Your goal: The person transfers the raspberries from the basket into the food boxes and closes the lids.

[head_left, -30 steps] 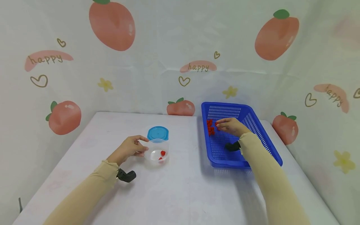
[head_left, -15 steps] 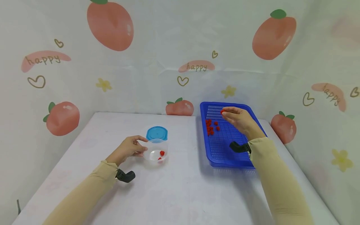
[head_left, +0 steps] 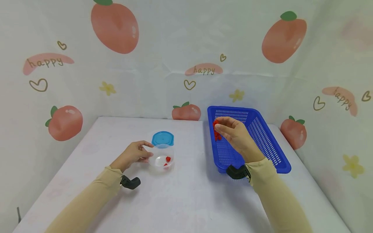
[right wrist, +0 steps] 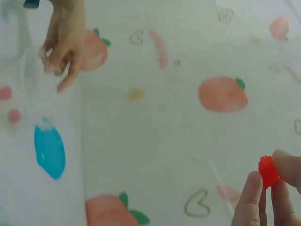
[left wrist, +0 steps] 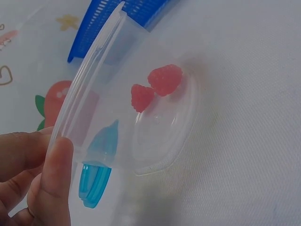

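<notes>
My left hand (head_left: 135, 154) pinches the rim of a clear plastic tub (head_left: 161, 160) standing on the table. Two raspberries (left wrist: 165, 79) lie in the tub, plain in the left wrist view. Behind it lies a blue lid (head_left: 163, 138). Over the left side of a blue basket (head_left: 230, 158), my right hand (head_left: 237, 136) is raised. A red raspberry (right wrist: 268, 172) is pinched between its thumb and fingertips, as the right wrist view shows. More raspberries (head_left: 218, 137) sit along the basket's left wall, partly hidden by that hand.
The white table (head_left: 186, 200) carries the basket at its back right. A white printed cloth (head_left: 151, 77) hangs upright behind the table and along its sides. Table surface lies between the tub and the basket.
My right hand came up out of the basket with a raspberry, first shifting right, then back left and nearer the basket's left rim. The left hand and tub stay in place.
</notes>
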The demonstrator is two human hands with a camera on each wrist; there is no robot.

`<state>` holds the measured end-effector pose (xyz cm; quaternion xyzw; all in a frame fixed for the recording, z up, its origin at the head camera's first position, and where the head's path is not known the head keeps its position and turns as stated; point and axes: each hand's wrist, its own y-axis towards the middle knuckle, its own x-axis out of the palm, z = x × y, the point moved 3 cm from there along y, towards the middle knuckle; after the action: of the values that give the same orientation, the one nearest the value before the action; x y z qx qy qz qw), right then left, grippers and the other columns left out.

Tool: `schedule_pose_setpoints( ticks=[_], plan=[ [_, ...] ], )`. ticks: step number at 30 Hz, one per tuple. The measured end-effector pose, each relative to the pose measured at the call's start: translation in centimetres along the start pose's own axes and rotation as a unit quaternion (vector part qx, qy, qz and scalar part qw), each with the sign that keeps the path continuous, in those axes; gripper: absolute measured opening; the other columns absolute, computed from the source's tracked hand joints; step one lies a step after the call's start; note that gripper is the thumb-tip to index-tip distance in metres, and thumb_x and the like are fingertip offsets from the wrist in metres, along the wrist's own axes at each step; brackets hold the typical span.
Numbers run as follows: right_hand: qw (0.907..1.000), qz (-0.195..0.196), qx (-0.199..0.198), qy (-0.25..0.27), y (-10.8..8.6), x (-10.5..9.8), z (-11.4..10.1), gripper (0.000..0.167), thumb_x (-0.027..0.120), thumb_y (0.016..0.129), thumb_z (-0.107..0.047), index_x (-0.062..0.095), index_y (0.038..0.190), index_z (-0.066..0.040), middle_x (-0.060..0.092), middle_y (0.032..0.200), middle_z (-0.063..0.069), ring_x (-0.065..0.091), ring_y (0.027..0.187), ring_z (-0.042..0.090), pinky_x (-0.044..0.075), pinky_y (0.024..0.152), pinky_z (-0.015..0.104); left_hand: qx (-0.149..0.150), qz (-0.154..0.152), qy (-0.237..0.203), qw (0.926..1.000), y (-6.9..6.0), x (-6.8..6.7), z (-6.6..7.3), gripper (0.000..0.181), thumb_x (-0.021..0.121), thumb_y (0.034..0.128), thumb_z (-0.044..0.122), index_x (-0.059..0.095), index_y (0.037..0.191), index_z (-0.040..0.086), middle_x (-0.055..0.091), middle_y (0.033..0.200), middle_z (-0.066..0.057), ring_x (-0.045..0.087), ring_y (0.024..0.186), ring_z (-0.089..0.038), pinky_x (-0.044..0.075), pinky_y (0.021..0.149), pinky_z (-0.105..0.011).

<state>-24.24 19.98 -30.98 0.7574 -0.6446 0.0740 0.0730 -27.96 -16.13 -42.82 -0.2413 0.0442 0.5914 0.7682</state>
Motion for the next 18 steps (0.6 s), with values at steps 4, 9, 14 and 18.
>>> schedule_pose_setpoints(
  ticks=[4,9,14,18],
  plan=[
    [0.9999,-0.006,-0.007,-0.012,-0.6,2.0,0.7,0.018,0.060,0.093,-0.001,0.067,0.099,-0.017,0.060,0.106,0.000,0.061,0.103,0.016,0.052,0.091,0.020,0.002,-0.003,0.001,1.0000,0.0,0.0,-0.1,0.051,0.074,0.0841,0.009,0.053,0.130,0.002,0.058,0.077,-0.006,0.060,0.064,-0.014,0.057,0.063,-0.022],
    [0.9994,-0.014,-0.017,-0.025,-0.9,4.0,1.6,0.016,0.061,0.092,0.000,0.064,0.105,-0.009,0.059,0.107,0.003,0.061,0.102,0.016,0.051,0.094,0.022,0.006,-0.001,0.000,1.0000,0.0,0.1,0.0,0.051,0.074,0.0838,0.009,0.053,0.130,0.001,0.057,0.078,-0.006,0.060,0.065,-0.014,0.057,0.064,-0.023],
    [0.9991,-0.020,-0.022,-0.029,-0.9,5.8,2.9,0.017,0.063,0.091,-0.001,0.063,0.108,-0.006,0.062,0.104,0.002,0.062,0.099,0.015,0.050,0.096,0.022,0.010,0.001,0.000,0.9999,-0.1,0.1,0.1,0.052,0.074,0.0837,0.009,0.053,0.131,0.001,0.057,0.078,-0.006,0.060,0.066,-0.014,0.057,0.063,-0.024],
    [0.9982,-0.030,-0.016,-0.049,-0.9,7.3,4.0,0.025,0.065,0.091,-0.004,0.060,0.115,0.001,0.063,0.105,0.003,0.064,0.100,0.016,0.049,0.098,0.024,0.010,0.002,-0.001,0.9999,-0.2,0.1,0.1,0.052,0.074,0.0838,0.008,0.053,0.130,0.001,0.056,0.077,-0.005,0.060,0.065,-0.014,0.057,0.063,-0.023]
  ],
)
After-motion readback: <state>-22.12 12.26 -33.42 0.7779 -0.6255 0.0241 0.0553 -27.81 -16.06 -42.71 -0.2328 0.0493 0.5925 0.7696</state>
